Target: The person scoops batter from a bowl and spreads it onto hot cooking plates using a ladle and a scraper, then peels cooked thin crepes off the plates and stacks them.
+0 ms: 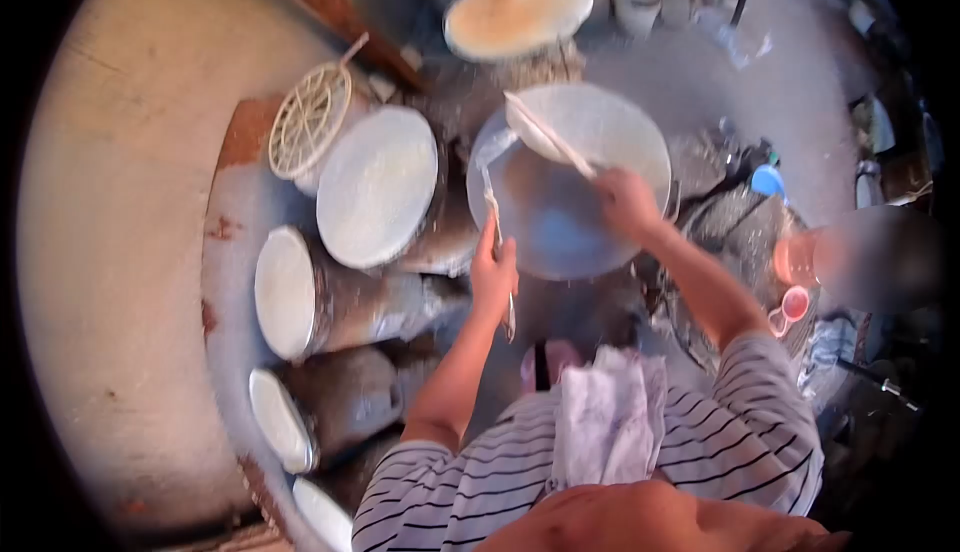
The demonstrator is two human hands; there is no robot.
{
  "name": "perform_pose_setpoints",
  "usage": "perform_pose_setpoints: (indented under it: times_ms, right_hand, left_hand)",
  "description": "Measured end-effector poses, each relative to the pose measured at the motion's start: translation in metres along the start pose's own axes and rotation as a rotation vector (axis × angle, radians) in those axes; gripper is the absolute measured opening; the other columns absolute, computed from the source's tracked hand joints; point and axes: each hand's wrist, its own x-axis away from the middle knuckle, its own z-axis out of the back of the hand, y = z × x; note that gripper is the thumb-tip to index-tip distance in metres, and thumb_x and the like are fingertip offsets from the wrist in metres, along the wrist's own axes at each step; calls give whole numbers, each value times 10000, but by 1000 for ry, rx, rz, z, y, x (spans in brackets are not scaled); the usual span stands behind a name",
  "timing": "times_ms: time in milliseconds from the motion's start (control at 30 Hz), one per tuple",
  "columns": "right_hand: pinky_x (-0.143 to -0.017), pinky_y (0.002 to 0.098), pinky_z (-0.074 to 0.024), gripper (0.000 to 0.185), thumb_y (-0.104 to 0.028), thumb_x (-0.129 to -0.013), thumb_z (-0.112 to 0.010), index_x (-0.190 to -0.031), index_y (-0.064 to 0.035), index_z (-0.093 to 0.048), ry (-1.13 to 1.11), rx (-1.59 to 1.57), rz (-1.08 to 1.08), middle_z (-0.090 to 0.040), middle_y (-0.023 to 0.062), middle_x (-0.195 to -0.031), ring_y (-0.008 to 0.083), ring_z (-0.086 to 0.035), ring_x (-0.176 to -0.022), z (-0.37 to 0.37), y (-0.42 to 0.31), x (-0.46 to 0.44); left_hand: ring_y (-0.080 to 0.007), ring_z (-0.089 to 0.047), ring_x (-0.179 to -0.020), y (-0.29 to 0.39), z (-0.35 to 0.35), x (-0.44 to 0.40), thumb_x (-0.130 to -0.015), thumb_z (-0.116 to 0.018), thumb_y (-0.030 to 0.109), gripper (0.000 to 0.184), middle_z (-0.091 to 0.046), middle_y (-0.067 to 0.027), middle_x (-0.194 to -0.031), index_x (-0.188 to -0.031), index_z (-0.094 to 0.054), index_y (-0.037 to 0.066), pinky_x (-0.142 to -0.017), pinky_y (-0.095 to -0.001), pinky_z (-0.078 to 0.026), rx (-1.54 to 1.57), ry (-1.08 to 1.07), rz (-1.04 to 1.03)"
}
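A wide round pan [570, 252] stands in front of me, its inside grey-blue with a brownish patch. My right hand [628, 202] is closed around a pale stick [548, 132] that slants over the pan toward its far left rim. Beyond the stick, a whitish round area [610, 122] covers the far right part of the pan; whether it is a film or a sheet I cannot tell. In my left hand [493, 274] is a thin tool with a pale, narrow end [488, 187], pointing up over the pan's left side. Its handle shows below the hand.
Several round vessels with white tops, such as one large one [378, 187], line the left side. A spoked round frame [311, 122] leans behind them. At the back lies a white-and-tan disc [518, 12]. On the right are a blue cup [767, 181] and a pink cup [794, 302].
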Motion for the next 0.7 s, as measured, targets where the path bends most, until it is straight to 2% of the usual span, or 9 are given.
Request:
perform_pose_setpoints:
  times_ms: [67, 167, 233, 333, 400, 433, 567, 633, 700]
  right_hand:
    - [-833, 396, -470, 306, -27, -681, -569, -961, -77, -683, -99, -60, 90, -636, 108, -1009, 333, -570, -960, 19, -11, 3]
    - [-859, 385, -461, 325, -30, -681, -578, -981, -86, -691, -176, -69, 218, -635, 102, -1046, 321, -563, -970, 57, 4, -3]
    - [-877, 387, -451, 330, -26, -675, -597, -980, -98, -699, -3, 26, 113, -647, 85, -1029, 307, -560, -990, 65, 46, -13]
    - [-833, 380, -467, 326, -6, -686, -578, -977, -94, -695, -48, 90, 50, -641, 93, -1024, 299, -577, -958, 66, 65, -32]
    - [-782, 380, -474, 304, 18, -689, -545, -943, -73, -683, -173, -1, 219, -627, 120, -987, 313, -582, -909, 45, 51, -41]
    - [-782, 383, -472, 293, 14, -686, -547, -931, -70, -682, -204, -55, 218, -627, 122, -970, 317, -581, -910, 38, 43, -35]
    - [-789, 383, -473, 290, 12, -652, -568, -916, -42, -676, -369, -184, 267, -633, 133, -945, 330, -585, -922, 41, 20, -9]
    - [-791, 374, -476, 307, 19, -640, -578, -926, -35, -677, -379, -287, 346, -636, 135, -952, 333, -589, -917, 53, 35, -11]
    - [-784, 372, -478, 311, 21, -630, -580, -922, -30, -675, -232, -210, 288, -637, 131, -934, 333, -593, -901, 58, 54, -52]
  left_hand:
    - [-56, -367, -371, -18, -8, 56, -933, -489, 73, 559, -404, 26, -548, -1450, -293, 156, -342, -223, -317, -11, 74, 119]
    - [-66, -386, -375, -11, -21, 74, -926, -520, 101, 550, -438, 14, -547, -1438, -323, 138, -352, -246, -319, -30, 107, 134]
    - [-64, -407, -386, -19, -26, 69, -919, -545, 131, 548, -454, 9, -554, -1429, -343, 132, -356, -251, -325, -86, 117, 127]
    - [-68, -413, -394, -17, -45, 61, -910, -561, 144, 546, -468, 0, -562, -1420, -367, 146, -371, -258, -343, -119, 82, 138]
    - [-73, -406, -395, -33, -43, 41, -907, -566, 145, 541, -471, -6, -565, -1414, -379, 154, -382, -262, -353, -325, 93, -84]
    - [-76, -403, -395, -40, -42, 54, -905, -569, 146, 539, -473, -9, -566, -1411, -385, 158, -387, -263, -358, -419, 110, -149]
    - [-38, -382, -407, -14, -39, 113, -930, -530, 126, 540, -403, 38, -549, -1432, -345, 197, -368, -218, -345, -287, 98, 208]
    - [-39, -395, -431, -15, -34, 129, -920, -548, 132, 538, -442, 24, -593, -1423, -365, 193, -410, -214, -364, -313, 79, 203]
    - [-48, -420, -474, -22, -33, 125, -902, -575, 143, 529, -516, -11, -677, -1402, -406, 168, -484, -218, -397, -322, 64, 139]
